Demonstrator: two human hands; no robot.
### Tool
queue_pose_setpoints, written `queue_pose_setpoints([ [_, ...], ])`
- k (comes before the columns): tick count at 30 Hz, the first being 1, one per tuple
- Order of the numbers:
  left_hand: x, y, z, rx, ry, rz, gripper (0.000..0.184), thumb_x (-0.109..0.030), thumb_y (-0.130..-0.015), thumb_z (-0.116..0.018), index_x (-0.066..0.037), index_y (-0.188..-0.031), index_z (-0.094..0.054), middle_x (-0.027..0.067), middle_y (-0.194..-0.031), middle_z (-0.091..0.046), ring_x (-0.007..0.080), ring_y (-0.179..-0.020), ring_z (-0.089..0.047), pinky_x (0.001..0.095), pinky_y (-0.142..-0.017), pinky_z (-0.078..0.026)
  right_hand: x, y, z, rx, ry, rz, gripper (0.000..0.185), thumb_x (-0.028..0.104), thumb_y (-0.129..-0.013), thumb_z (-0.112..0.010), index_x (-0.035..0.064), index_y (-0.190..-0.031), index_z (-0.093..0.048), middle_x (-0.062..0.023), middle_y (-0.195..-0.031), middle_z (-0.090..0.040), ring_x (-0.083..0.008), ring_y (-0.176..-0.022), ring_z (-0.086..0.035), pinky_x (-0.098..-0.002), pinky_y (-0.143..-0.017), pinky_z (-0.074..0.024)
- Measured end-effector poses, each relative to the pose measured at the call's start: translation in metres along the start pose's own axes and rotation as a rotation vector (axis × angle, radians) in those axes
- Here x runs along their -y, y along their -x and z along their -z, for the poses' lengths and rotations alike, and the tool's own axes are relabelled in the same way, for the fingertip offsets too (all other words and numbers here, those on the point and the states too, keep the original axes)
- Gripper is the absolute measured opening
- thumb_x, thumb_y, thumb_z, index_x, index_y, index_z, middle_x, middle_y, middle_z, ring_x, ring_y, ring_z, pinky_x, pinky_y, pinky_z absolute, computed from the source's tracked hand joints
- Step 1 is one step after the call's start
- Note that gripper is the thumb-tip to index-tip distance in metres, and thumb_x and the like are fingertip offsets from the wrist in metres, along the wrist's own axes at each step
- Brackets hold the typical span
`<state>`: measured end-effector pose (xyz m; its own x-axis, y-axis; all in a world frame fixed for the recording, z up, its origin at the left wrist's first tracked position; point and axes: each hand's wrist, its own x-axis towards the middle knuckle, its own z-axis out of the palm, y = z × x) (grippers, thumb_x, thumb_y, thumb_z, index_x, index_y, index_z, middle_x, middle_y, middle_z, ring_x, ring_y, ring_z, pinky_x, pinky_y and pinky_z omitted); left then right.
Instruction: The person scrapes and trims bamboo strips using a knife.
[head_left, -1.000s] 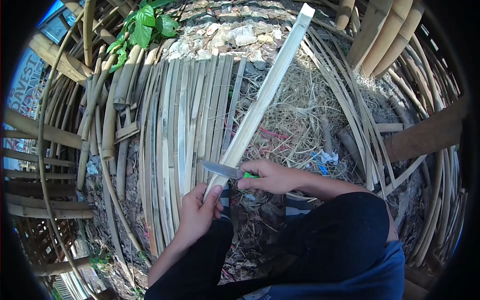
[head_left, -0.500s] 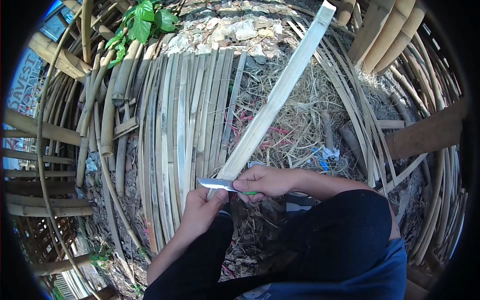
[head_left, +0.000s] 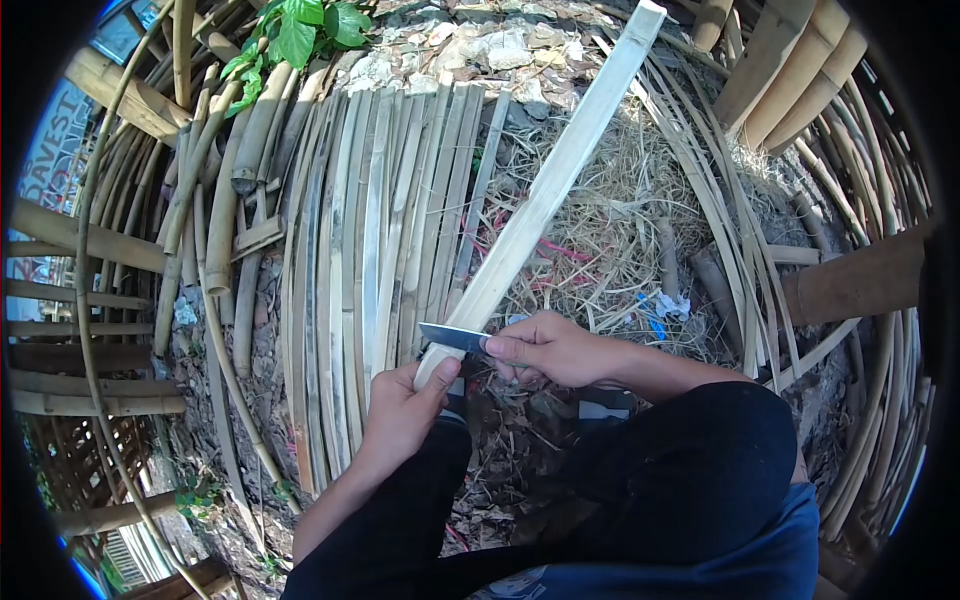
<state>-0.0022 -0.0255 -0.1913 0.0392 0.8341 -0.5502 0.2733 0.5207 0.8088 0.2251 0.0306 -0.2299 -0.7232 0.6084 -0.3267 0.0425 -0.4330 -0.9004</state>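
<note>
A long split bamboo strip [head_left: 545,195] slants from my lap up to the top right. My left hand [head_left: 405,405] grips its near end, thumb on top. In my right hand [head_left: 545,350] is a knife, its handle hidden in my fingers. The knife blade [head_left: 452,337] lies across the strip just beyond my left thumb, pointing left. It appears to touch the strip's surface, but how deep its edge sits cannot be made out.
Many split bamboo strips [head_left: 385,230] lie side by side on the ground to the left. Dry shavings [head_left: 620,220] cover the ground at right, with a blue scrap [head_left: 652,318] among them. Bamboo poles [head_left: 225,215] and a thick post [head_left: 855,280] stand around.
The knife has moved slightly up and right along the strip, away from my left thumb, and its blade has turned from bright to dark. Both hands keep their hold.
</note>
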Motion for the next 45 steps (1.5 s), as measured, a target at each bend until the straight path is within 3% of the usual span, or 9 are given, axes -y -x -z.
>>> queue_pose_setpoints([
  [5, -0.001, 0.004, 0.001, -0.043, -0.094, 0.036, 0.044, -0.037, -0.098, -0.067, -0.003, -0.071, -0.064, -0.0043, -0.059, -0.052, 0.0034, -0.053, -0.043, 0.0237, -0.048, -0.033, 0.013, 0.008, 0.008, 0.069, -0.080, -0.159, 0.051, 0.048, -0.104, -0.050, 0.0082, -0.072, -0.056, 0.0063, -0.059, -0.039, -0.0046, -0.052, -0.032, -0.0231, -0.049, -0.0258],
  [10, 0.002, 0.001, -0.002, 0.004, -0.008, -0.109, 0.037, -0.032, -0.100, -0.065, 0.000, -0.082, -0.066, -0.0042, -0.064, -0.055, 0.0032, -0.059, -0.045, 0.0239, -0.051, -0.036, 0.004, -0.002, -0.007, 0.134, -0.142, -0.200, 0.052, 0.050, -0.103, -0.051, 0.0083, -0.073, -0.056, 0.0070, -0.058, -0.037, -0.0043, -0.050, -0.031, -0.0225, -0.048, -0.0245],
  [18, 0.002, 0.008, 0.000, 0.062, -0.042, -0.112, 0.032, -0.028, -0.100, -0.065, 0.003, -0.090, -0.068, -0.0033, -0.065, -0.056, 0.0035, -0.060, -0.046, 0.0244, -0.053, -0.038, 0.021, 0.015, -0.006, -0.022, -0.049, -0.198, 0.048, 0.043, -0.100, -0.061, 0.0043, -0.073, -0.065, 0.0027, -0.063, -0.053, -0.0051, -0.056, -0.043, -0.0235, -0.052, -0.0339],
  [31, 0.012, 0.010, 0.007, 0.040, -0.051, -0.084, 0.037, -0.032, -0.100, -0.065, 0.003, -0.087, -0.067, -0.0034, -0.061, -0.054, 0.0034, -0.057, -0.045, 0.0251, -0.050, -0.036, 0.019, 0.022, 0.003, -0.080, -0.045, -0.203, 0.042, 0.039, -0.098, -0.066, 0.0021, -0.079, -0.070, 0.0012, -0.068, -0.060, -0.0059, -0.058, -0.047, -0.0241, -0.055, -0.0388],
  [33, 0.011, 0.012, 0.010, 0.042, -0.058, -0.068, 0.038, -0.033, -0.100, -0.065, 0.003, -0.086, -0.066, -0.0036, -0.061, -0.054, 0.0033, -0.057, -0.045, 0.0251, -0.050, -0.036, 0.027, 0.025, 0.004, -0.205, 0.007, -0.185, 0.041, 0.038, -0.098, -0.066, 0.0017, -0.080, -0.071, 0.0009, -0.068, -0.061, -0.0057, -0.058, -0.047, -0.0237, -0.055, -0.0377],
  [45, 0.012, 0.018, 0.015, 0.052, -0.061, -0.044, 0.040, -0.034, -0.100, -0.064, 0.002, -0.083, -0.064, -0.0036, -0.062, -0.054, 0.0035, -0.057, -0.045, 0.0248, -0.051, -0.036, 0.019, 0.033, 0.006, -0.271, 0.058, -0.152, 0.041, 0.036, -0.099, -0.065, 0.0030, -0.077, -0.069, 0.0050, -0.058, -0.050, -0.0043, -0.054, -0.039, -0.0236, -0.051, -0.0286],
])
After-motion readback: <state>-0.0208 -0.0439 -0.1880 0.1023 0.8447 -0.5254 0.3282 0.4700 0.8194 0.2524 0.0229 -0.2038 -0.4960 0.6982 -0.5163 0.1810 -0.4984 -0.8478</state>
